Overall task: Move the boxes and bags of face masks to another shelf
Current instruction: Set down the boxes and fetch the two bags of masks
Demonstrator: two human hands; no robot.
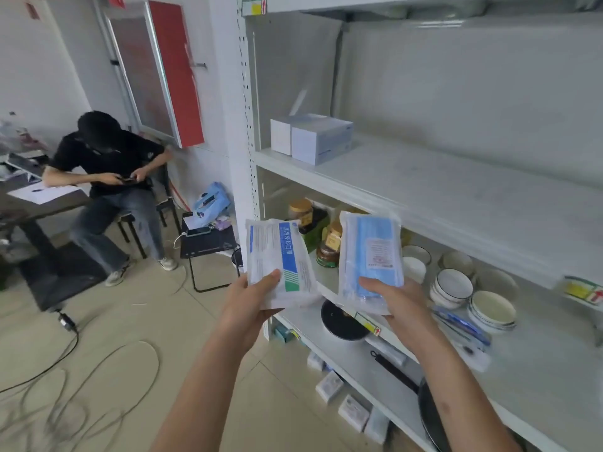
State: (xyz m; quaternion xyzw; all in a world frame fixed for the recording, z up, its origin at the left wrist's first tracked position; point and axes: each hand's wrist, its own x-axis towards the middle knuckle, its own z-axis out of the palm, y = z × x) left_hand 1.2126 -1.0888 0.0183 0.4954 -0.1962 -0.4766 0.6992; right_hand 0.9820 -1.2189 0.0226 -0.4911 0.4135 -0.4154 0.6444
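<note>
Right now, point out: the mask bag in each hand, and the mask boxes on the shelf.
Left-hand mask bag (280, 259), head view, on its blue label stripe.
Right-hand mask bag (372, 252), head view, on the blue masks inside.
Mask boxes (321, 138), head view, on the nearer box's front face.

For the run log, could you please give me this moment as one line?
left hand: holds white mask bag | right hand: holds blue mask bag | upper shelf: two mask boxes
</note>
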